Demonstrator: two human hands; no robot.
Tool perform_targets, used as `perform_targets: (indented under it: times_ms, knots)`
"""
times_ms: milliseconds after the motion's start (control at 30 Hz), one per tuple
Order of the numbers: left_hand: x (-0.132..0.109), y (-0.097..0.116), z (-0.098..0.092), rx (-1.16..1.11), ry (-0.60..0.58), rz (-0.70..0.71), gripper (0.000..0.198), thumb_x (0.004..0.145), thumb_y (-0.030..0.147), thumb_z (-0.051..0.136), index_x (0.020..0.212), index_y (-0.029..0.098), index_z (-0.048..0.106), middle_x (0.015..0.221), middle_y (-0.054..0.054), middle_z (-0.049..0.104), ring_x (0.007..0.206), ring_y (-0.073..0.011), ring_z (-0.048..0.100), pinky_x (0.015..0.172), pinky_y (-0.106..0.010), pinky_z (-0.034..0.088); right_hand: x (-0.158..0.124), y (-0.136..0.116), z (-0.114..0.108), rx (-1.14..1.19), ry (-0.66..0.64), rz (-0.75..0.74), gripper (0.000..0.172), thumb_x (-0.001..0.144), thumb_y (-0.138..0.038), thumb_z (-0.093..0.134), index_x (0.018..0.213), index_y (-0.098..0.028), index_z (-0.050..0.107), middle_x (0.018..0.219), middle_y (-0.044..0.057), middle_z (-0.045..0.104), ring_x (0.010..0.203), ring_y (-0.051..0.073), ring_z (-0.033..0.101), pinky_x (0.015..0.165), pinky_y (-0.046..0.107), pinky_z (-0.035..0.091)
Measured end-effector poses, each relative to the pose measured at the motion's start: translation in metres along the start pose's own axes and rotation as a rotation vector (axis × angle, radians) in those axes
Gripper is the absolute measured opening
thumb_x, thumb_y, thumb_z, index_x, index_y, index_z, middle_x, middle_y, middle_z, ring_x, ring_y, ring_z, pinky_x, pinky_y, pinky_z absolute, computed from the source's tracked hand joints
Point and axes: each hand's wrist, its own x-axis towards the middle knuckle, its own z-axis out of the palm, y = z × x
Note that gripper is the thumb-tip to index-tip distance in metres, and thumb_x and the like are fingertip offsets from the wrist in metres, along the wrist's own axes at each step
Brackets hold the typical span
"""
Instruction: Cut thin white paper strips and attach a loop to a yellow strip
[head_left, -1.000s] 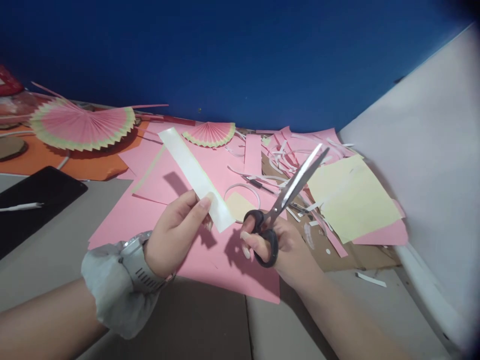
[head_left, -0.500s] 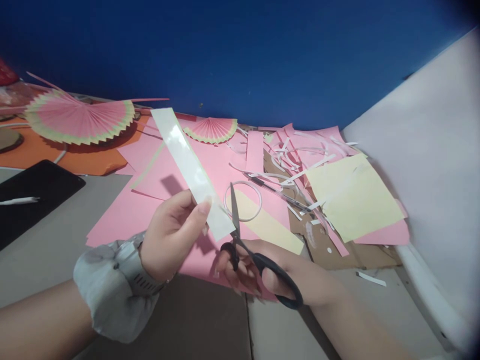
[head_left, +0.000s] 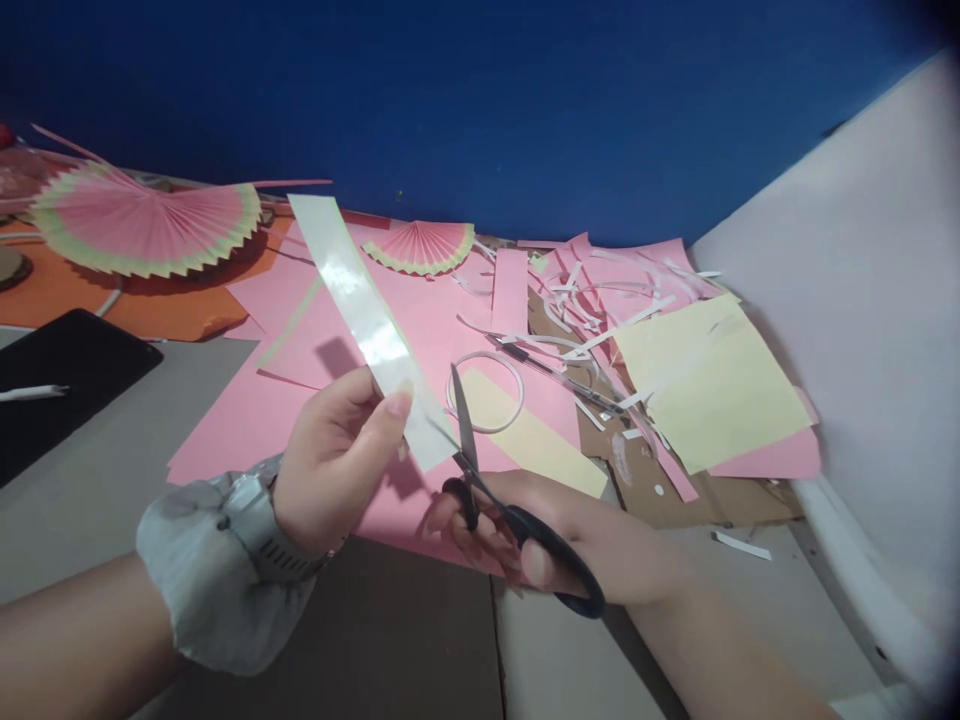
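- The left hand (head_left: 337, 460) has its thumb and fingers clamped together on a pale strip (head_left: 367, 325), near its lower end; the strip slants up and leftward, raised above the paper.
- A grey watch (head_left: 266, 530) and a scrunched grey band (head_left: 217, 580) circle that wrist.
- The right hand (head_left: 577, 520) is curled round the scissors (head_left: 472, 472), thumb through the larger black loop and fingers at the smaller; the thumb and fingers are spread, and the blades stand parted at the strip's lower right corner.
- On the grey table (head_left: 67, 540), far left, a white stick (head_left: 34, 393) lies across a black flat object (head_left: 97, 370).
- Behind it, a large pleated fan (head_left: 150, 220), pink with a yellow-green edge, sits over an orange sheet (head_left: 161, 310).
- Pink paper (head_left: 232, 430) spreads under the hands, with a smaller fan (head_left: 422, 247) at its back.
- Right of the strip, a white ring (head_left: 522, 395) overlaps a yellow piece (head_left: 555, 455), near a pen (head_left: 551, 375).
- Farther right, paper scraps and a yellow sheet (head_left: 712, 385) lie over cardboard (head_left: 690, 500).
- A blue wall (head_left: 480, 110) rises behind, meeting a pale panel (head_left: 855, 230) at right.
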Motion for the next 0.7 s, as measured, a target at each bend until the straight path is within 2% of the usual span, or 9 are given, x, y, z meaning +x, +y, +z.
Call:
perform_targets:
  times_ms: [133,300,600,700]
  knots:
    - [-0.0001,-0.0029,-0.0022,0.019,0.026,0.004,0.02,0.087,0.033,0.049,0.071,0.026,0.058,0.064,0.005,0.06,0.06,-0.0114,0.054,0.057,-0.024,0.043,0.0008,-0.0005,-0.0019,0.055,-0.082,0.071,0.067,0.07,-0.076,0.042,0.098,-0.017,0.057,0.074,0.002,0.05,0.062,0.012,0.043,0.055,0.024,0.04]
    - [-0.0004,-0.0043,-0.0034,0.051,0.014,0.002,0.02,0.088,0.036,0.048,0.075,0.026,0.061,0.065,0.003,0.059,0.061,-0.0142,0.053,0.058,-0.028,0.042,0.0014,-0.0003,-0.0025,0.032,-0.102,0.014,0.06,0.074,-0.073,0.04,0.091,-0.017,0.056,0.075,0.002,0.049,0.062,0.011,0.04,0.052,0.021,0.036]
    - [-0.0001,-0.0065,-0.0046,0.054,0.018,0.014,0.018,0.088,0.035,0.048,0.081,0.029,0.063,0.075,0.003,0.064,0.07,-0.0153,0.057,0.064,-0.027,0.045,0.0022,-0.0019,-0.0016,0.005,-0.11,-0.003,0.066,0.074,-0.075,0.036,0.091,-0.015,0.055,0.074,0.001,0.046,0.064,0.01,0.04,0.052,0.02,0.035]
    - [0.0001,-0.0076,-0.0049,0.043,0.026,0.046,0.017,0.087,0.035,0.049,0.081,0.027,0.063,0.075,0.002,0.064,0.07,-0.0159,0.057,0.064,-0.028,0.045,0.0025,-0.0013,-0.0026,0.021,-0.119,-0.024,0.062,0.075,-0.073,0.038,0.089,-0.015,0.054,0.076,0.001,0.047,0.066,0.01,0.041,0.054,0.02,0.035]
